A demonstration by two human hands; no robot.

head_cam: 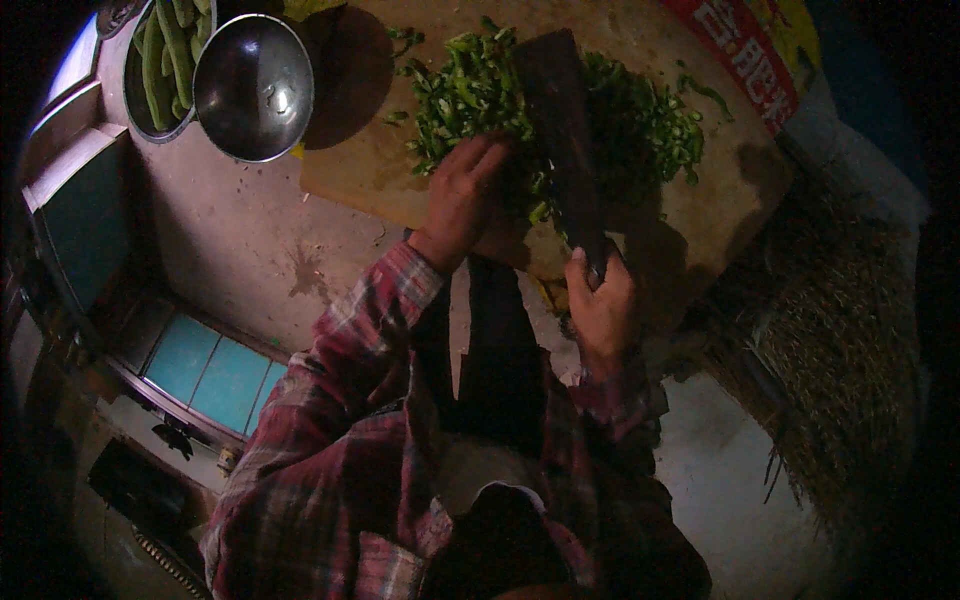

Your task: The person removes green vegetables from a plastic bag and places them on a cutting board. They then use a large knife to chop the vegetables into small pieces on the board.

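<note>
My right hand [604, 300] grips the handle of a broad dark cleaver [559, 112]. Its blade points away from me and lies across the middle of a heap of chopped green vegetables [472, 90], likely peppers or beans. On the near left side of the heap is my left hand [465, 191], fingers bent down at the pieces beside the blade. Its fingertips are in shadow, so whether they pinch anything is hidden. More chopped greens [675, 135] spread to the right of the blade. Everything rests on a large wooden cutting board [367, 169].
Left of the board, a shiny metal bowl [253, 86] overlaps a container of long green pods [169, 67]. A red and yellow printed sack [750, 60] borders the board's far right. Dry straw bristles [832, 337], perhaps a broom, lie at right. Blue tiles [214, 371] show at lower left.
</note>
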